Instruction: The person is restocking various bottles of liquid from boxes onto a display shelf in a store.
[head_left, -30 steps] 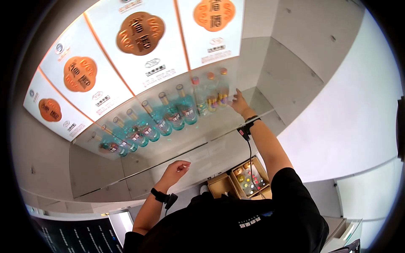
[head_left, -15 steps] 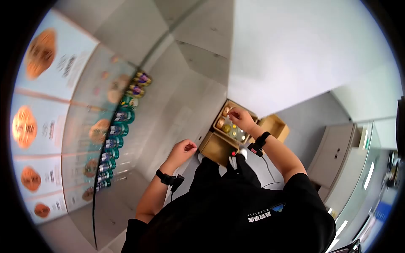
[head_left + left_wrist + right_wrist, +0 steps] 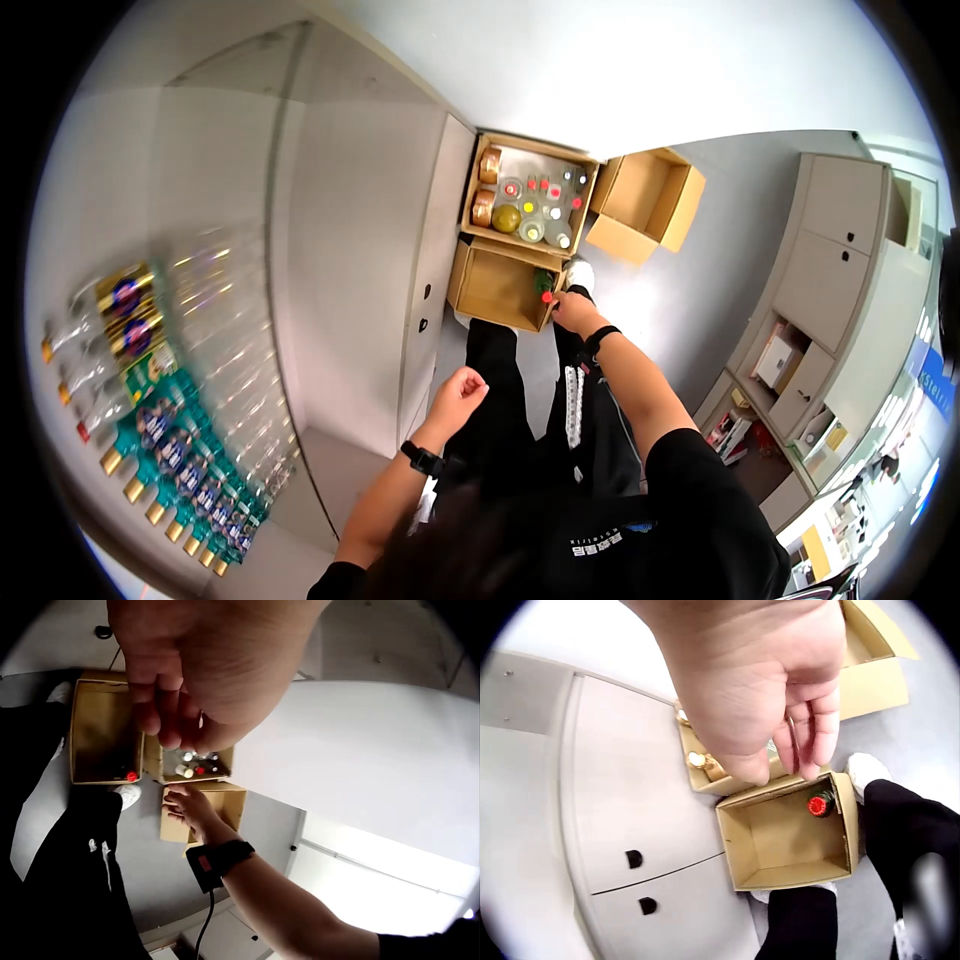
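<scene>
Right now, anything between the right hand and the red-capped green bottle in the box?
Nothing visible blocks the right hand from above: the box is open-topped and the red cap of the green bottle is uncovered. The box wall stands beside the bottle, so coming in over it looks best.

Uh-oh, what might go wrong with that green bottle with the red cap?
The green bottle might tip over: it is alone in one corner of its box, with no other bottle beside it to prop it. The right hand is close by, so a clumsy brush could knock it. A white shoe is right by the box, so a careless step could jolt it.
</scene>
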A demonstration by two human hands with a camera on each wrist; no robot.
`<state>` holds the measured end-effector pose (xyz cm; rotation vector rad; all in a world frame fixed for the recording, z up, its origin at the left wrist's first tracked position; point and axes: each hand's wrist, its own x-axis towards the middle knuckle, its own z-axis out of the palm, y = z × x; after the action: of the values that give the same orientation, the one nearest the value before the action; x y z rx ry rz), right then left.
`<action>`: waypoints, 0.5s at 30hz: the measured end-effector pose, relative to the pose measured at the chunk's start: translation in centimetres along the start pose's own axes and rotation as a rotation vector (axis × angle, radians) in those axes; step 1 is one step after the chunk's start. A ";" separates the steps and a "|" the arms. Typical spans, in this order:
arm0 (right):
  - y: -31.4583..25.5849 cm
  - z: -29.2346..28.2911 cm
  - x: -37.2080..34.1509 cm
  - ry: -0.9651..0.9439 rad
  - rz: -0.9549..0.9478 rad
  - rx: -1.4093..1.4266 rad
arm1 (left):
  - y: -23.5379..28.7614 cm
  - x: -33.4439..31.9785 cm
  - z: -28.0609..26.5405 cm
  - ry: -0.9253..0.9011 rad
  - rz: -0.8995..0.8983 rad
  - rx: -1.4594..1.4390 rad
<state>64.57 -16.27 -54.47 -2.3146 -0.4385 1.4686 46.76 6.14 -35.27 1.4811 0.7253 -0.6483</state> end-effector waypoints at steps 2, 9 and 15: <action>1.5 2.4 2.7 0.007 0.024 -0.029 | -2.1 0.3 0.3 -0.021 -0.064 -0.019; 4.5 9.8 10.5 -0.027 0.051 -0.290 | -8.3 0.9 0.3 -0.039 -0.302 -0.035; 6.5 14.0 13.6 -0.022 0.107 -0.315 | -9.4 1.4 -0.2 -0.050 -0.433 0.035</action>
<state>57.85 -14.06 -73.83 -2.6024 -0.5980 1.5733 40.42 6.39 -42.30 1.3426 1.0111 -1.0260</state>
